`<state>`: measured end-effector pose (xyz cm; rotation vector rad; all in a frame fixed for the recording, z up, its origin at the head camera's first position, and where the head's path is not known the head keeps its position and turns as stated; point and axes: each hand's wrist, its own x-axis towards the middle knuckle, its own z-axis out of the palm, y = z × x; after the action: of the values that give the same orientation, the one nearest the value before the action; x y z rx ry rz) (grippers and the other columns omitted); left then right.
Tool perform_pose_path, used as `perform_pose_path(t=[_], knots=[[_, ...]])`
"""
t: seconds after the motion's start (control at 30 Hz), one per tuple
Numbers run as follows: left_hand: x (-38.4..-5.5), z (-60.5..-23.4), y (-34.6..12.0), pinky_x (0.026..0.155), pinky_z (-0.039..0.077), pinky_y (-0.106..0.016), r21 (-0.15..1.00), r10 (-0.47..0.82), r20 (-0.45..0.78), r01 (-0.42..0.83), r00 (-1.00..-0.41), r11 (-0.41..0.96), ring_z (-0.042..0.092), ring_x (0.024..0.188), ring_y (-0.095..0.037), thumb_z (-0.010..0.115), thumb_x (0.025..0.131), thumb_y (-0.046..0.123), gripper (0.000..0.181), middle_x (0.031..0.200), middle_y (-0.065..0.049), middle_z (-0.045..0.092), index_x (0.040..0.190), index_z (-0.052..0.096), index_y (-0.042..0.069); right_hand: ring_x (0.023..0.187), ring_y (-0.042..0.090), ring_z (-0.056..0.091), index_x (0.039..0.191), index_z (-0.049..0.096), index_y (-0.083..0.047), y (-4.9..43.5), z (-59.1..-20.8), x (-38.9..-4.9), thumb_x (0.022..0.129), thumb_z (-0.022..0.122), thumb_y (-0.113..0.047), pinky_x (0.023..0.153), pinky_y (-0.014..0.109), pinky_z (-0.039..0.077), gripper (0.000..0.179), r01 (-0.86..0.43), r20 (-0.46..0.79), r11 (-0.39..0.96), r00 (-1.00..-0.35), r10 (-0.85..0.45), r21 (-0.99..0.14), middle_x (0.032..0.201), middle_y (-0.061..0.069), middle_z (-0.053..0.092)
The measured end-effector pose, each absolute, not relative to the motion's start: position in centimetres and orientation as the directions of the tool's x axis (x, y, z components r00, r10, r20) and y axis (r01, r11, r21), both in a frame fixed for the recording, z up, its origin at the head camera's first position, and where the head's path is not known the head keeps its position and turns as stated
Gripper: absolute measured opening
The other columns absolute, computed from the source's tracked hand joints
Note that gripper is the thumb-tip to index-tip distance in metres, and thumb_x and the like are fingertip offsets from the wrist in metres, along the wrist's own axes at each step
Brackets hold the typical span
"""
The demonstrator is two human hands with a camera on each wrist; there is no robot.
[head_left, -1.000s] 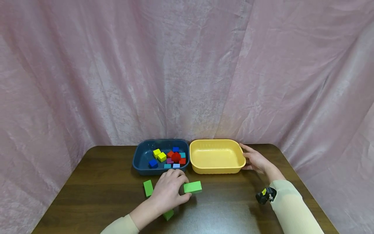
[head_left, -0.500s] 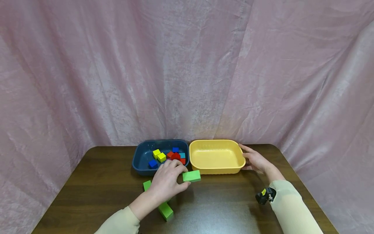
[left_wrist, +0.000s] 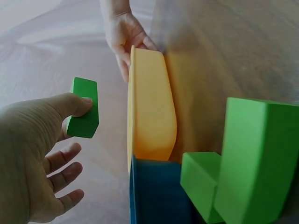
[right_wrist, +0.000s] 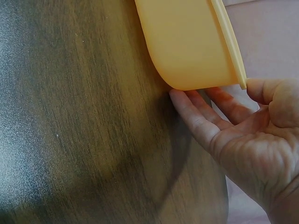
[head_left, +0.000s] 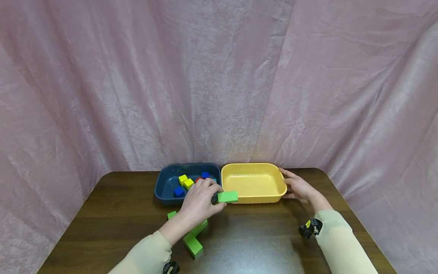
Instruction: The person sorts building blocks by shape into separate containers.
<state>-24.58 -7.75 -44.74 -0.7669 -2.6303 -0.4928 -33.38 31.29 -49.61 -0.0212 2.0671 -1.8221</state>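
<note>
My left hand pinches a green rectangular block between thumb and fingers. In the head view the block overlaps the front wall of the yellow bin, near its left corner. The left wrist view shows the thumb lying on the held block, the other fingers spread below. My right hand is at the bin's right end. In the right wrist view, its extended fingers touch the end wall and the thumb lies at the rim. No blocks show in the yellow bin.
Left of the yellow bin, a dark blue bin holds several coloured blocks, partly hidden by my left hand. On the brown table, more green blocks lie under and beside my left forearm. A pink curtain hangs behind.
My left hand has carried the green block forward, from over the table to the yellow bin's front edge. My right hand has stayed at the bin's end.
</note>
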Motion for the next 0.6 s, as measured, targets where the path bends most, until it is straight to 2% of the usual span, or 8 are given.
perform_pose_path(t=[0.23,0.37,0.6], knots=[[-25.8,-44.2,-7.0,0.081,0.046,-0.036,0.215,0.439,0.454,0.574,-0.775,0.79,0.054,0.098,-0.022,0.087,0.08,0.041,0.034,0.111,0.001,0.063,0.106,0.075,0.022,0.135,0.044,0.044,0.167,0.007,-0.019,31.1,-49.3,-33.3,0.111,0.032,-0.012,0.099,0.059,0.049,0.061,0.244,-0.278,0.154,-0.925,-0.259,-0.957,0.162,0.027,0.019],[-26.2,-43.9,-6.6,0.078,0.044,-0.034,0.211,0.434,0.444,0.563,-0.783,0.799,0.053,0.097,-0.022,0.086,0.081,0.042,0.034,0.111,0.001,0.063,0.108,0.075,0.023,0.134,0.044,0.046,0.167,0.007,-0.018,31.1,-49.3,-33.3,0.111,0.032,-0.012,0.099,0.059,0.05,0.061,0.246,-0.28,0.155,-0.925,-0.257,-0.957,0.161,0.029,0.021],[-27.5,-43.6,-5.8,0.084,0.045,-0.037,0.2,0.425,0.401,0.531,-0.811,0.824,0.052,0.1,-0.023,0.083,0.083,0.046,0.036,0.113,0.0,0.062,0.11,0.075,0.024,0.129,0.041,0.051,0.167,0.007,-0.018,31.0,-49.3,-33.3,0.111,0.033,-0.012,0.098,0.059,0.05,0.061,0.249,-0.282,0.157,-0.926,-0.25,-0.956,0.159,0.03,0.025]])
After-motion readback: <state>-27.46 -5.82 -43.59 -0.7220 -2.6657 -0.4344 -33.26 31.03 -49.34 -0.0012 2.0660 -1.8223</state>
